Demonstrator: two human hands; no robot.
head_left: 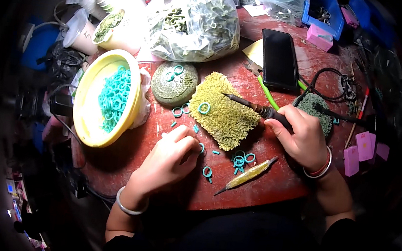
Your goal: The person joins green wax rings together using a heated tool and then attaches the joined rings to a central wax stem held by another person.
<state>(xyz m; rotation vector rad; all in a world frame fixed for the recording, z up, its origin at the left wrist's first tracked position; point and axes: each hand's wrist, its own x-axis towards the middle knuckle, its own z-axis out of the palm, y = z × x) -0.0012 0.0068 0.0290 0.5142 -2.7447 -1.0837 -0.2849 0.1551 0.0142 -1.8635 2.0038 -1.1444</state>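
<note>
My right hand point(304, 137) grips a soldering iron point(245, 103) by its black handle. The iron's thin tip points left over a yellow-green crumbly-textured pad point(228, 123). On that pad lies one teal ring point(204, 108). My left hand point(170, 159) rests on the red table just left of the pad, its fingers curled; whatever they may hold is hidden. A teal ring point(202, 148) shows beside its fingertips. Loose teal rings point(239, 159) and short pieces lie in front of the pad. Next to them is a double-ended pick tool point(249, 176) with a yellow middle.
A yellow basin point(81, 112) of teal rings stands at left. Behind the pad are a round greenish block point(173, 83) carrying two rings and a clear bag point(192, 25) of green rings. A black phone point(280, 59), cables point(317, 82) and pink blocks point(364, 146) lie on the right.
</note>
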